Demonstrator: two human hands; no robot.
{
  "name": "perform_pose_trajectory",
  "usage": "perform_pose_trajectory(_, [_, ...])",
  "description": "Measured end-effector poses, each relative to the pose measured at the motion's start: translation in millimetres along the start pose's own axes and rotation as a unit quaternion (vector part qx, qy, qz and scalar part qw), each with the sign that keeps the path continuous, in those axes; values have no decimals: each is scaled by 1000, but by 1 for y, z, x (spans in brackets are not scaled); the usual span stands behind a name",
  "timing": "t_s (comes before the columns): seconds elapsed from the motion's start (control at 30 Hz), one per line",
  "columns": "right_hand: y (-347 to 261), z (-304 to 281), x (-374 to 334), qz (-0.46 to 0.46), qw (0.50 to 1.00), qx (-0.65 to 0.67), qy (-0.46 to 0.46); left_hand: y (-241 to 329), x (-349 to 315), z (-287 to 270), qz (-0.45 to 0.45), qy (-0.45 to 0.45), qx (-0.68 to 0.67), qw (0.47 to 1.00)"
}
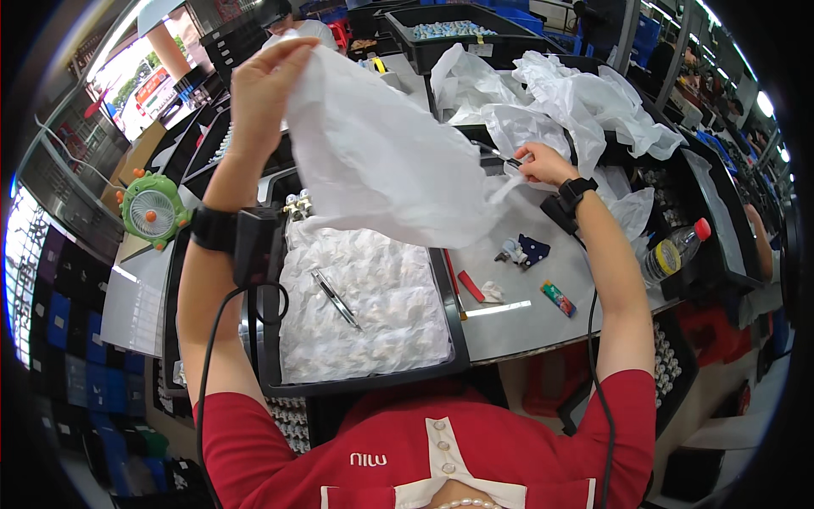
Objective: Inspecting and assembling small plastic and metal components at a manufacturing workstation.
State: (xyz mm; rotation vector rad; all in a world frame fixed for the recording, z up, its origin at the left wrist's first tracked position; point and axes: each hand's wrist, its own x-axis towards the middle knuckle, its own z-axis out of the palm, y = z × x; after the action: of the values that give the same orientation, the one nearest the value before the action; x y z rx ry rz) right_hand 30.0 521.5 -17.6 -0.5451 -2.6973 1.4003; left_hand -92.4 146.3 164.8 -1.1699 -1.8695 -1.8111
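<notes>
From afar I see a workroom (64, 182) with a grey table (509, 328), black bins (449, 56) crowding behind. A black tray (373, 386) reaches the near edge; right of it, some surface is free. Above, the left hand (267, 89) pinches a white sheet (381, 161) by its top; the right hand (547, 165) pinches a thin dark tool (510, 161).

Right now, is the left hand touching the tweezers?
No: the left hand pinches the raised white sheet, while the tweezers lie apart from it on the white-covered tray.
</notes>
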Motion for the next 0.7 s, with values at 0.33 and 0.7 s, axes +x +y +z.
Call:
perform_pose_trajectory(0.33, [53, 34, 18, -63, 939, -329, 73, 15, -9, -74, -53, -12, -81, 995])
perform_pose_trajectory(0.7, [-110, 122, -15, -284, 955, 84, 21, 43, -58, -88, -62, -7, -87, 994])
